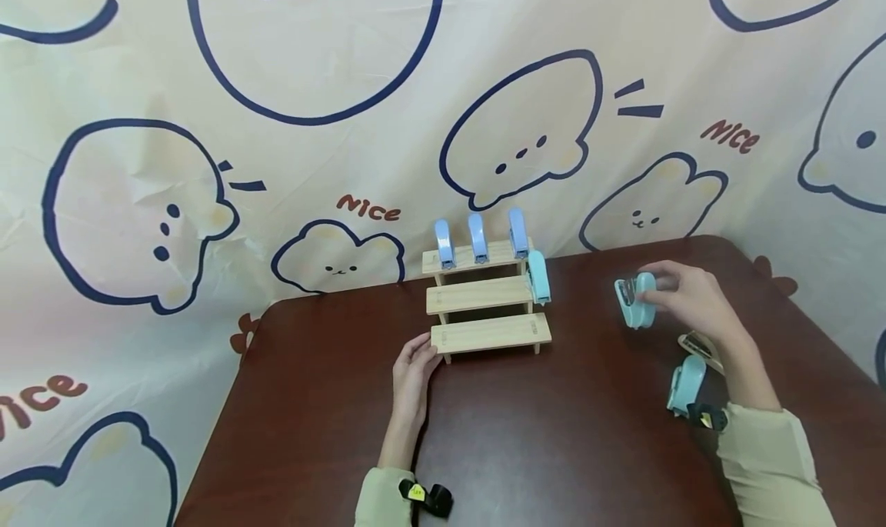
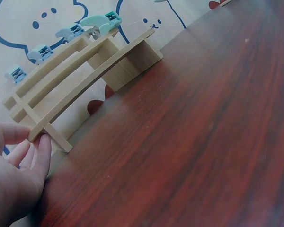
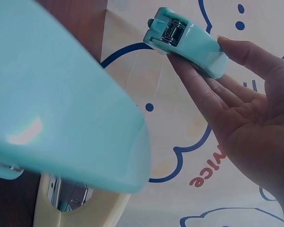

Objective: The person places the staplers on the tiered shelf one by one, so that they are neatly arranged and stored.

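My left hand point(image 1: 413, 365) pinches the left end of the lowest step of a three-step wooden rack point(image 1: 494, 332), thumb above and fingers beneath. My right hand point(image 1: 694, 297) holds a teal stapler point(image 1: 645, 300) above the table, gripped between thumb and fingers; in the right wrist view this stapler point(image 3: 199, 49) is clear of the tabletop. Three blue staplers point(image 1: 478, 238) stand in a row on the top step. Another teal stapler point(image 1: 539, 278) is at the right end of the middle step.
Under my right forearm, a teal stapler point(image 1: 687, 385) and a cream stapler point(image 1: 701, 348) lie close together on the dark brown table point(image 1: 540, 435). A printed cloth point(image 1: 332, 165) hangs behind the table's back edge and covers the wall.
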Demonstrator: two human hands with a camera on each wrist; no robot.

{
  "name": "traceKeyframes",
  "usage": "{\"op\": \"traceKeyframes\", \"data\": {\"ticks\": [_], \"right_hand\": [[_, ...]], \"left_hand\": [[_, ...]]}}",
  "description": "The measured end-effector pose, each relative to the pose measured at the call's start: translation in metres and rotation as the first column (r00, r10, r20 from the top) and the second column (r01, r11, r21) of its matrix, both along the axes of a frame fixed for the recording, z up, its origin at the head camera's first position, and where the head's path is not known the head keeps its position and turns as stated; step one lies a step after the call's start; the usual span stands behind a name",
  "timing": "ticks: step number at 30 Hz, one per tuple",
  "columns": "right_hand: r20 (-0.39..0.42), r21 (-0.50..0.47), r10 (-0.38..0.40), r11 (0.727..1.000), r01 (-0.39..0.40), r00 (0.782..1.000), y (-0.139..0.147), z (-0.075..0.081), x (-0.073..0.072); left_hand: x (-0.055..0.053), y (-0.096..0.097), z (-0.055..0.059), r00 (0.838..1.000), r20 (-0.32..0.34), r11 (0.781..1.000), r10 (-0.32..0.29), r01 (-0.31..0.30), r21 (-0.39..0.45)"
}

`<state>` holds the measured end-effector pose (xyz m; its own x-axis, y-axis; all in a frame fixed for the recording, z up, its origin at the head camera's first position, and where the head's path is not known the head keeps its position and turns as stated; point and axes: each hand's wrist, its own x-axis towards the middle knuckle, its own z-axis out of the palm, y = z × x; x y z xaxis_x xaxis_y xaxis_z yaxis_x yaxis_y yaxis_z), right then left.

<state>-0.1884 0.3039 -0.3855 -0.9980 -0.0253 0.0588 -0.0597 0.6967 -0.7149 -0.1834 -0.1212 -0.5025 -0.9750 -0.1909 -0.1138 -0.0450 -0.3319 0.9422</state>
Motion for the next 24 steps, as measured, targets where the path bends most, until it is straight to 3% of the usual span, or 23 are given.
{"op": "traceKeyframes", "data": {"ticks": [10, 24], "right_hand": [[-0.017, 0.004, -0.024, 1.000, 0.024, 1.000, 0.004, 0.012, -0.007], [-0.024, -0.021, -0.032, 0.999, 0.031, 0.999, -0.003, 0.003, 0.002]], "left_hand": [[-0.013, 0.007, 0.008, 1.000, -0.022, 1.000, 0.000, 0.000, 0.006], [-0.001, 0.000, 0.000, 1.000, 0.017, 1.000, 0.006, -0.006, -0.012]]}}
